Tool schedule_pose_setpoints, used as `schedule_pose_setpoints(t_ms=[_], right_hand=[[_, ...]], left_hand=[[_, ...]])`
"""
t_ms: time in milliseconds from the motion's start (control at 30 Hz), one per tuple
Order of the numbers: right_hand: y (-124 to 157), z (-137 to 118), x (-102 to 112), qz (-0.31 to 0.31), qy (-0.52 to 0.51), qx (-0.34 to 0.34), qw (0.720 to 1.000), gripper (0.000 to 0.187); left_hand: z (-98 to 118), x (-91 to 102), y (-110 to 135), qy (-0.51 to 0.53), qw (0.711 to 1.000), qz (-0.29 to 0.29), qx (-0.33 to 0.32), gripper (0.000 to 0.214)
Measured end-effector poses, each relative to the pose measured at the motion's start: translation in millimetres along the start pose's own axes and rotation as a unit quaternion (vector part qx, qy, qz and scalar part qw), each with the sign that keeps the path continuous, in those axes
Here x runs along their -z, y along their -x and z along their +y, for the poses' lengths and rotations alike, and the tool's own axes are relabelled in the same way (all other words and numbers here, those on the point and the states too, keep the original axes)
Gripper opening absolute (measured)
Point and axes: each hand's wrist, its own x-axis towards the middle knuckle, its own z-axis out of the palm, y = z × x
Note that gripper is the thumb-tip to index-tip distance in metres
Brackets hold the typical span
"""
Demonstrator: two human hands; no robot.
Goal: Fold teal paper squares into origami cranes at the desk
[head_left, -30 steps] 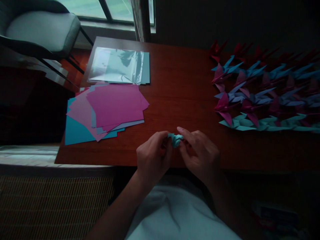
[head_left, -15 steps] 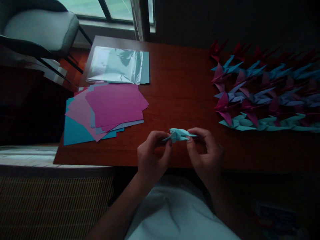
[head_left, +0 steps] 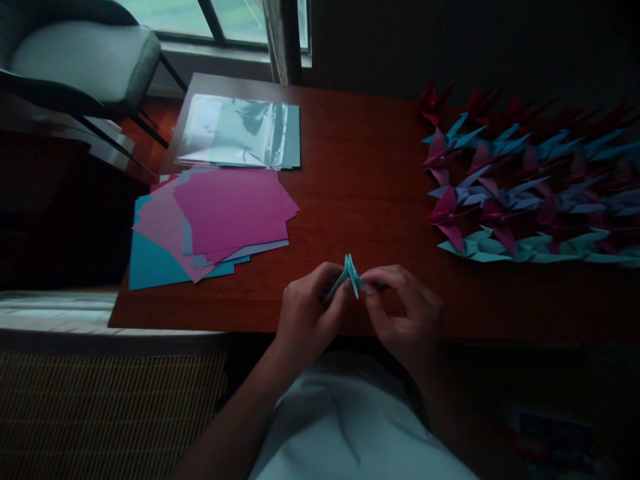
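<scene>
Between my two hands is a pale turquoise origami crane [head_left: 352,275], held just above the table's front edge. My left hand [head_left: 311,305] pinches one end of it between thumb and forefinger. The opposite end is pinched by my right hand [head_left: 404,305], whose fingertips hide part of the paper. The crane's folded layers point up and down, edge-on to me. Off to the right, folded cranes in the same pale turquoise [head_left: 535,247] form the nearest of several rows.
Loose sheets of coloured paper [head_left: 235,207] lie fanned out on the left of the wooden table [head_left: 360,173]. Behind them is a clear plastic packet of paper [head_left: 235,130]. Rows of red, blue, pink and lilac cranes [head_left: 520,193] fill the right side. A chair [head_left: 85,63] stands beyond the left end.
The crane has turned in my fingers, from lying lengthwise to showing its layers edge-on. My right hand has moved slightly left, closer to my left hand.
</scene>
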Motion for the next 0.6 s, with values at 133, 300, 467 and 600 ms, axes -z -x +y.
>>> schedule_pose_setpoints(t_ms=[133, 300, 467, 600], right_hand=[[0, 1, -1, 0.001, 0.036, -0.011, 0.999, 0.01], [-1, 3, 0, -0.038, 0.124, -0.006, 0.992, 0.015], [-2, 5, 0, -0.112, 0.173, 0.0, 0.978, 0.016], [0, 7, -2, -0.111, 0.181, 0.011, 0.977, 0.014]], left_hand=[[-3, -0.8, 0, -0.074, 0.996, 0.013, -0.047, 0.01], [-9, -7.3, 2, -0.195, 0.971, 0.053, -0.129, 0.011], [-10, -10.4, 3, -0.242, 0.954, 0.058, -0.164, 0.013], [-5, -8.8, 5, -0.274, 0.95, 0.056, -0.137, 0.012]])
